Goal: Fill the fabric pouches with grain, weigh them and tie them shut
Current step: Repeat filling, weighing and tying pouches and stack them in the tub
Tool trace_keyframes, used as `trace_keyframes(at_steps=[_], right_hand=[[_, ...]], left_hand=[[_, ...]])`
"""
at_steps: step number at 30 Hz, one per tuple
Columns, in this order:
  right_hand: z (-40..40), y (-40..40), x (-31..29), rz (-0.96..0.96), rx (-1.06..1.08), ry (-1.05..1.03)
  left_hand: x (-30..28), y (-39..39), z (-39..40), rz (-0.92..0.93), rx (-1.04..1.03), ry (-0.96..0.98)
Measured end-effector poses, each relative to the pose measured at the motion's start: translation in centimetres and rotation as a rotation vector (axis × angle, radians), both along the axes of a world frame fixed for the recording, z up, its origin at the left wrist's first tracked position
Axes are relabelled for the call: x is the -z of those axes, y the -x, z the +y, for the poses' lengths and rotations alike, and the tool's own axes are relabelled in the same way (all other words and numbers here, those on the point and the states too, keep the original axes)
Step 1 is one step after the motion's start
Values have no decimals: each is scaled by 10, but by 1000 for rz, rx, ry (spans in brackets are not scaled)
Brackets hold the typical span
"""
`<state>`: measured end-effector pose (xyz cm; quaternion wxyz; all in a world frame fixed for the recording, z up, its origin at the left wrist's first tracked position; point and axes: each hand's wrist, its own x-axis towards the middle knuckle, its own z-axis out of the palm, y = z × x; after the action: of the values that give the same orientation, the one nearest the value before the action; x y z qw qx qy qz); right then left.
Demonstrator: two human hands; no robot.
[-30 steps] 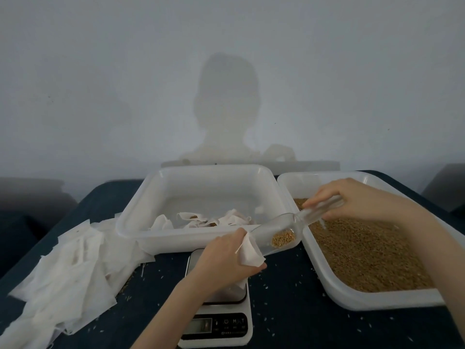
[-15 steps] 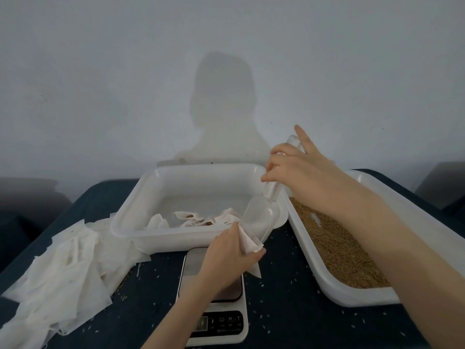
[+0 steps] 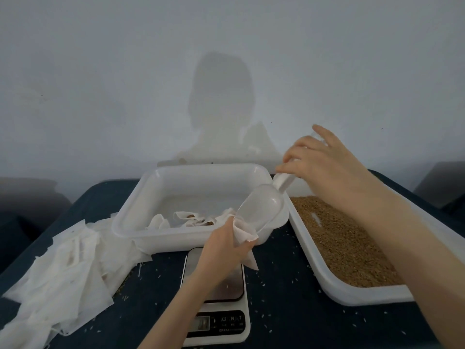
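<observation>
Pile of empty white fabric pouches point(image 3: 63, 270) lay at the lower left of the frame on the dark desk point(image 3: 284, 311), spilling against the near left corner of the white tray point(image 3: 141, 205). That tray sat at centre and held several filled pouches point(image 3: 193, 219) along its near wall. Digital scale point(image 3: 216, 321) stood at lower centre, just in front of the tray; display unreadable. Left hand point(image 3: 224, 250) was raised above the scale platform, its grip closed around one fabric pouch point(image 3: 245, 231), mouth of the pouch turned up and to the right. Clear plastic scoop point(image 3: 261, 210) was tilted steeply, bowl down, its lip at or inside the pouch mouth. Right hand point(image 3: 324, 162), right of centre, held the scoop handle, fingers curled around it, index finger extended upward. Grain tray point(image 3: 352, 295) occupied the right of the frame, filled with brown grain point(image 3: 344, 243). Loose grains point(image 3: 292, 280) were scattered over the desk around the scale.
</observation>
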<state>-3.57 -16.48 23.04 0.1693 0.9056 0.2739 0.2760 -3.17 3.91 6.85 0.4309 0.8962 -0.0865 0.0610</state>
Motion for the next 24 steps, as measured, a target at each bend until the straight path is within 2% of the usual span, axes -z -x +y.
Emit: trace_keyframes(at_steps=[3,8,13,15,17,20,24], right_hand=[[-27,-14,18,102,104,-86],[-69,-26,66,382,190,-296],[-112,-27,108,522,311,-533],[-126,-26,121,516,380,-575],[-136,-24,135,519,491,-573],[-142,-24,152,610,654,-455],[-135,-27,157,771,720,-339]], left_hand=[[-1,-4,5,35,6,47],[0,-3,8,-29,12,95],[2,-6,9,-93,-11,98],[2,-6,10,-97,0,69],[4,-5,11,-107,14,15],[10,-4,12,-114,32,-56],[22,-4,22,-26,51,-269]])
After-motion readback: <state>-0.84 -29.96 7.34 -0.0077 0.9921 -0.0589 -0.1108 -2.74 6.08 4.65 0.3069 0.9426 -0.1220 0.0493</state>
